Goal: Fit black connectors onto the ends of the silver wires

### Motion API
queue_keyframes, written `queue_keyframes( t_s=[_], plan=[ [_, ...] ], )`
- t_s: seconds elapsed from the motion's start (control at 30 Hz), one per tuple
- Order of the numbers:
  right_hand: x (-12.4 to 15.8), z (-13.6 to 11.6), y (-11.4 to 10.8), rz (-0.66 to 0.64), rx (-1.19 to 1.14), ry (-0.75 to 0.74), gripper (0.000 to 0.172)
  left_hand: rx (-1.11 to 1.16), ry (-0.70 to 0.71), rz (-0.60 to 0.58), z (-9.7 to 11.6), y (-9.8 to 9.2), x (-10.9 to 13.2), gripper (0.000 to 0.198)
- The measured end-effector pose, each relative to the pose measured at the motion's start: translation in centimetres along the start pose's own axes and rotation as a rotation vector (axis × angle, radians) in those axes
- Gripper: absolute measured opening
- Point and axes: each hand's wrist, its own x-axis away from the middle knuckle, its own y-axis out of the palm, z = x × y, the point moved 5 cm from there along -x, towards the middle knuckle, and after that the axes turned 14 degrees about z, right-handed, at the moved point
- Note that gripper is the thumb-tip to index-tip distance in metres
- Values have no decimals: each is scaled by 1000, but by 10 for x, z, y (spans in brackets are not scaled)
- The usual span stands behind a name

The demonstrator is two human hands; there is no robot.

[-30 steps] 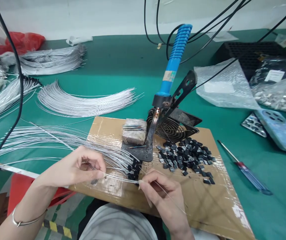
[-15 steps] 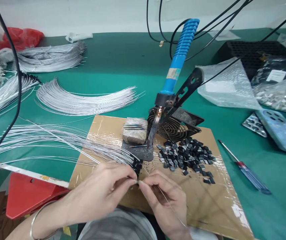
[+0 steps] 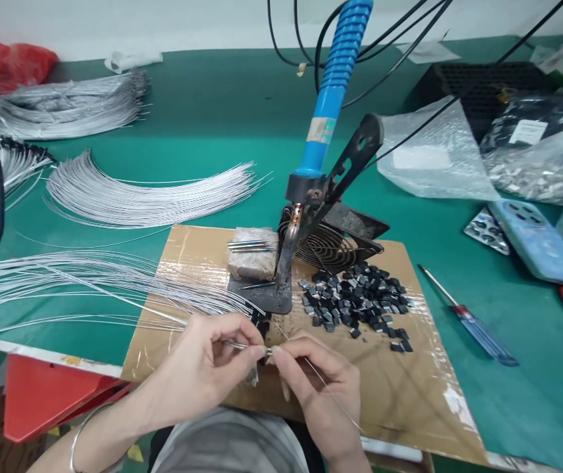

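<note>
My left hand (image 3: pixel 226 361) pinches a thin silvery metal rod (image 3: pixel 236 344), its fingertips almost touching those of my right hand. Between the two sets of fingertips is a tiny light piece, too small to name. My right hand (image 3: pixel 318 387) is closed, with a thin wire (image 3: pixel 331 394) running across its fingers and down toward the wrist. Just behind the fingers, black ends (image 3: pixel 261 322) finish a bundle of white wires (image 3: pixel 197 286) spread leftward. A cardboard sheet (image 3: pixel 374 394) lies under both hands.
A blue-handled soldering iron (image 3: pixel 313 154) leans in its stand beyond my hands, near a black fan (image 3: pixel 328 246) and a block with metal pins (image 3: pixel 251 263). Many small black pieces (image 3: pixel 360 295) lie to the right, then a screwdriver (image 3: pixel 478 328). More wires (image 3: pixel 153 197) lie at left.
The whole view has shifted, so the bench appears farther left and slightly higher. The metal rod in my left hand now shows; both hands stay together at the fingertips.
</note>
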Motion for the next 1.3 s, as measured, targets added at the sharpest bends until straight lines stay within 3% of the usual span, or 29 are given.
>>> queue_keyframes(
  t_s=[0.1, 0.17, 0.23, 0.33, 0.43, 0.5, 0.77, 1.3],
  plan=[
    [-2, 5, -6, 6, -114, 27, 43, 83, -63, 17, -3, 0, -2, 19],
    [-6, 10, -14, 53, -198, 52, 60, 88, -75, 44, -5, -2, -3, 20],
    [-8, 15, -22, 129, -216, 55, 66, 80, -67, 73, -5, -4, -3, 22],
    [-9, 18, -28, 215, -158, 15, 51, 76, -56, 87, -6, -4, -3, 24],
    [-5, 16, -21, 173, -94, -26, 26, 77, -55, 104, -8, -4, -3, 23],
    [-3, 14, -14, 113, -82, -16, 18, 79, -60, 120, -9, -4, -3, 22],
    [0, 14, 6, -47, -249, 133, 14, 87, -75, 197, -12, -3, -2, 20],
    [1, 17, 7, -5, -305, 203, 8, 41, -6, 196, -8, 3, 2, 22]
  ],
)
